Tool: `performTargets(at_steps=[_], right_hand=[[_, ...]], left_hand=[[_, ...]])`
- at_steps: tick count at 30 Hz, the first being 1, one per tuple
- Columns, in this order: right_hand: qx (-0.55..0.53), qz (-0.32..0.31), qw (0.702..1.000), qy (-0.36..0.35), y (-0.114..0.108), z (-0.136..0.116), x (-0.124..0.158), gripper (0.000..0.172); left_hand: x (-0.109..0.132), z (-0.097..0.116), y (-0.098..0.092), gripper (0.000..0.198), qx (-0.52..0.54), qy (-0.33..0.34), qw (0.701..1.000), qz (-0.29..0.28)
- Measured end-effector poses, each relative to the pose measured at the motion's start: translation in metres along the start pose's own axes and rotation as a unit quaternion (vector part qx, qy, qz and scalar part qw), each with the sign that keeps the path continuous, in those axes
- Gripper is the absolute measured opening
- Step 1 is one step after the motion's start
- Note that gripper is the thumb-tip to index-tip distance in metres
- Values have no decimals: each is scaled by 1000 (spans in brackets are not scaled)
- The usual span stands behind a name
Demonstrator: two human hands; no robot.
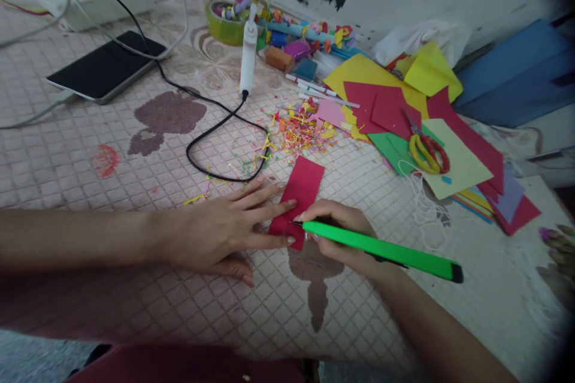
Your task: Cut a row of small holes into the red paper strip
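Note:
A small red paper strip [302, 188] lies on the patterned pink cloth [135, 191]. My left hand [224, 230] rests flat on the cloth with its fingers stretched out, the fingertips pressing the strip's left edge. My right hand [341, 239] is closed round a bright green utility knife [381, 249], whose dark tip touches the strip's lower right edge.
A heap of coloured paper scraps [300, 128] lies behind the strip. Sheets of coloured paper [404, 108] with yellow and red scissors [429, 152] lie at the right. A white glue gun [248, 51] with a black cord [215, 128], a tablet [108, 66] and a green bowl [224, 24] stand farther back.

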State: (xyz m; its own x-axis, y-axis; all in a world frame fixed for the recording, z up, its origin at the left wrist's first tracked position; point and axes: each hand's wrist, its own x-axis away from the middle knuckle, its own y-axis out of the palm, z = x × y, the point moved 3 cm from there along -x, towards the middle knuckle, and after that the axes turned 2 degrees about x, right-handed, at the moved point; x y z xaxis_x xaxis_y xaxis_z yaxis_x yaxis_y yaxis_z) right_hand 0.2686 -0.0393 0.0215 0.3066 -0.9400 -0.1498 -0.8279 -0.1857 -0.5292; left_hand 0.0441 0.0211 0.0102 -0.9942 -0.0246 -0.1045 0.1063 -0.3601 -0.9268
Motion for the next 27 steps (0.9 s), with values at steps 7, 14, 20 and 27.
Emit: performTargets(at_steps=[7, 14, 20, 27], right_hand=[[6, 3, 1000, -5, 0, 1, 1, 22], [-4, 4, 1000, -5, 0, 0, 0, 23], [-2, 4, 1000, 4, 1, 3, 0, 24], [2, 8, 1000, 7, 2, 7, 3, 25]], left_hand=[[1, 0, 2, 64, 9, 3, 1000, 20], [2, 3, 5, 69, -13, 4, 1000, 22], [3, 5, 7, 76, -24, 2, 999, 29], [1, 4, 4, 73, -11, 4, 1000, 10]])
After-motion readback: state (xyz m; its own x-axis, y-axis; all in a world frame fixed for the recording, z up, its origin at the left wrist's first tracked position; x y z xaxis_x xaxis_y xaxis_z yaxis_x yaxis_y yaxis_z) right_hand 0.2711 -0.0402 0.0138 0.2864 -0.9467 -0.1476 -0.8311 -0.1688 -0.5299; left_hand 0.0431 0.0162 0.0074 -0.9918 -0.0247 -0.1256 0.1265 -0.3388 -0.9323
